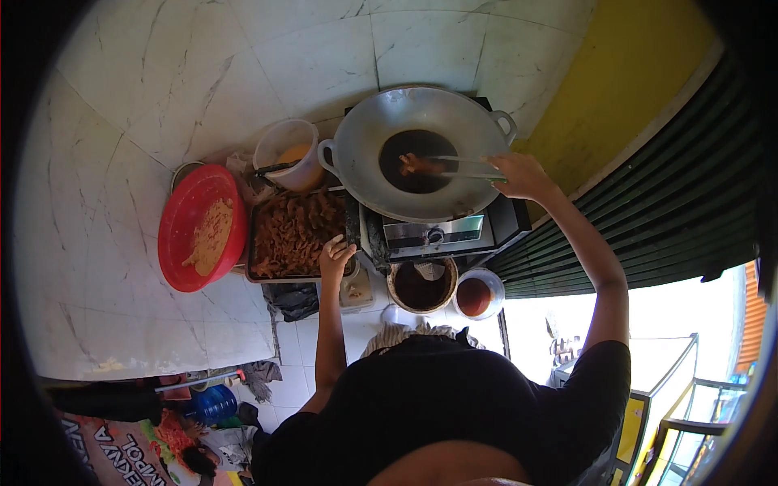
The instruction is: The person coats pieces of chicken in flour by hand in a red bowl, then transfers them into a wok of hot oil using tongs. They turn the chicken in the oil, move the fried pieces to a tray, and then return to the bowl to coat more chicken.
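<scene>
My right hand (520, 176) is closed around the handle end of metal tongs (470, 174), reaching over the right side of a large wok (361, 150). At the tips of the tongs is a brown fried piece (415, 164), over the dark oil (417, 185) in the wok's middle. Left of the stove, a rectangular tray (279, 279) is heaped with brown fried pieces (296, 227). My left hand (335, 257) rests at the tray's front right corner with its fingers apart. Whether it touches the rim is hard to make out.
A red basin (173, 231) with pale crumbly flour and a white tub (275, 138) of orange liquid stand at the left. The stove (438, 235) carries the wok. Below it are a dark-filled bucket (393, 296) and a bucket of reddish liquid (474, 298). Another person (227, 445) is lower left.
</scene>
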`<state>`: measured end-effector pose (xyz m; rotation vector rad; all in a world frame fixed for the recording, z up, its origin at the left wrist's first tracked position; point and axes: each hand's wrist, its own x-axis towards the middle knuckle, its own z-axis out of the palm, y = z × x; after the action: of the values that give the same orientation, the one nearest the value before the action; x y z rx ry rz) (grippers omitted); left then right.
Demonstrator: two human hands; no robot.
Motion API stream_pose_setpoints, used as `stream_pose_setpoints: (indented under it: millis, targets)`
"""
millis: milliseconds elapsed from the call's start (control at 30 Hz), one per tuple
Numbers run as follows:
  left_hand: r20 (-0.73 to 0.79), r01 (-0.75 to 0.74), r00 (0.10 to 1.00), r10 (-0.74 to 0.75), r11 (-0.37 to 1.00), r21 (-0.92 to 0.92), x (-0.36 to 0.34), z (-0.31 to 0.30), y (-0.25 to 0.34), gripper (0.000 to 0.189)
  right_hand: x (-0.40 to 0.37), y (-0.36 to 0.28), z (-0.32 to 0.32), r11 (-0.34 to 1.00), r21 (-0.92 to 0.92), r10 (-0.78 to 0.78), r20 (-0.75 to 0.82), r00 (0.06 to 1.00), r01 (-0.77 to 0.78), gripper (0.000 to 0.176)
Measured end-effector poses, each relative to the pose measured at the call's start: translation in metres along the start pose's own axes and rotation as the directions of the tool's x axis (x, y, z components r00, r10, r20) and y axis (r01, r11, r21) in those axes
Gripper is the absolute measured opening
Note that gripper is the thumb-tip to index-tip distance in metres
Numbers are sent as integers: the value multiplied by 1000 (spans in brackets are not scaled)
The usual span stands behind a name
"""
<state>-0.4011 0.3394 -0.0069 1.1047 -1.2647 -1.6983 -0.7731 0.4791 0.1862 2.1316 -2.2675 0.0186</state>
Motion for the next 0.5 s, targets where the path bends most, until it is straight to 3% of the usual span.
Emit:
stream_pose_setpoints:
  millis: [133, 233, 333, 500]
  targets:
    - [-1, -3, 1000, 3, 1000, -26, 1, -1, -4, 52, 0, -4, -1, 1000, 27, 6, -61, 998, -4, 48]
    - [6, -42, 999, 42, 999, 7, 3, -3, -10, 59, 2, -7, -5, 1000, 27, -5, 34, 999, 4, 47]
    - [6, -37, 999, 37, 999, 29, 2, -3, -7, 60, 4, -5, -8, 997, 76, 36, -45, 998, -33, 47]
    - [-28, -24, 999, 23, 998, -52, -2, 1, -5, 52, 9, -15, -8, 996, 85, -19, 14, 1000, 17, 45]
